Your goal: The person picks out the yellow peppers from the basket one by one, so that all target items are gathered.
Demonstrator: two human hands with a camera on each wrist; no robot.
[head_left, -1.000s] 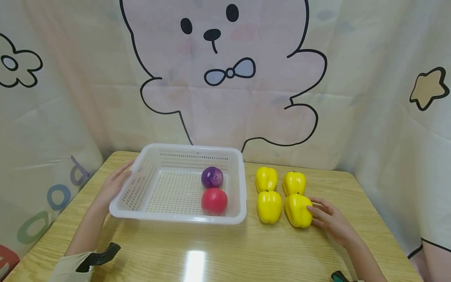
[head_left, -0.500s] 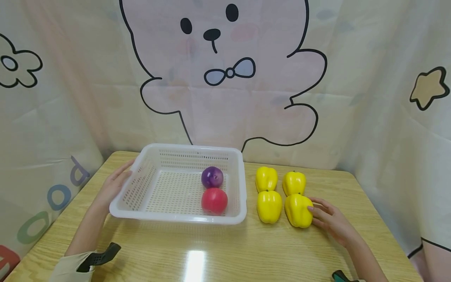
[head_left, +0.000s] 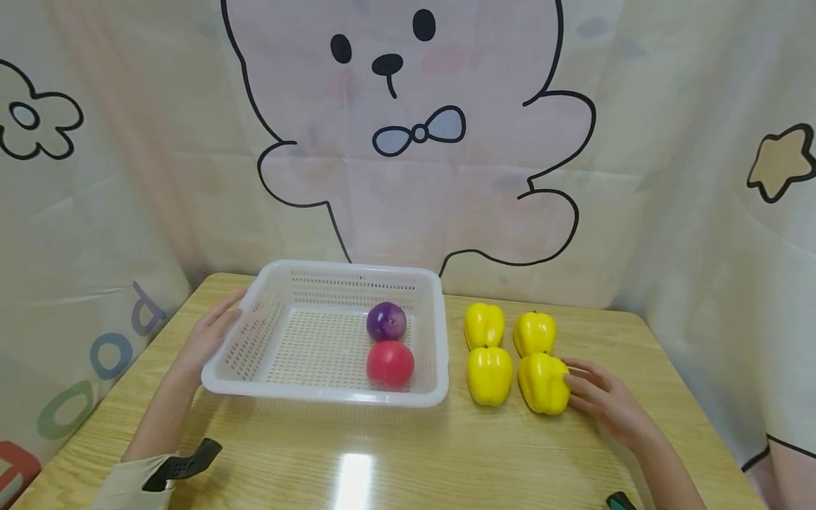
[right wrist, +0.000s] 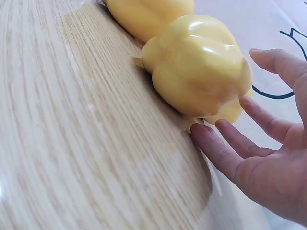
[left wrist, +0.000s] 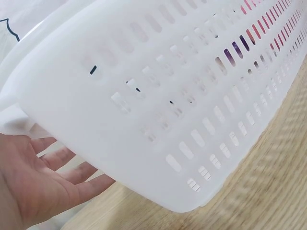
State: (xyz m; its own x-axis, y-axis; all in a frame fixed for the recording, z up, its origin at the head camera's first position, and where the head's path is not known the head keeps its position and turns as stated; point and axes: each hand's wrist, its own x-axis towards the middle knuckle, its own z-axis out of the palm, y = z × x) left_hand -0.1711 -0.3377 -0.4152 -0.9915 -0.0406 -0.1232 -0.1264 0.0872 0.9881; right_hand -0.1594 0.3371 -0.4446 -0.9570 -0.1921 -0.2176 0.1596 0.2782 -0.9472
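Note:
My left hand (head_left: 209, 338) is at the left end of a white plastic basket (head_left: 319, 394), its fingers extended along the outer wall. In the left wrist view the fingers (left wrist: 79, 178) reach behind the basket's edge, so their tips are partly hidden. Inside the basket, a purple ball-shaped fruit or vegetable (head_left: 386, 321) lies behind a red round one (head_left: 390, 365); their kinds are unclear. My right hand (head_left: 605, 398) rests its loosely spread fingers against the right side of the nearest-right yellow bell pepper (head_left: 544, 383). The right wrist view shows the thumb and fingers around that pepper's side without gripping it.
Three more yellow bell peppers stand close by: front left (head_left: 489, 376), back left (head_left: 484, 326) and back right (head_left: 535, 333). All are on the wooden table (head_left: 287, 453), right of the basket. A printed curtain (head_left: 408, 205) hangs behind the table and along both sides.
The head view has shifted very slightly. Both hands, the basket and the peppers keep their places relative to each other.

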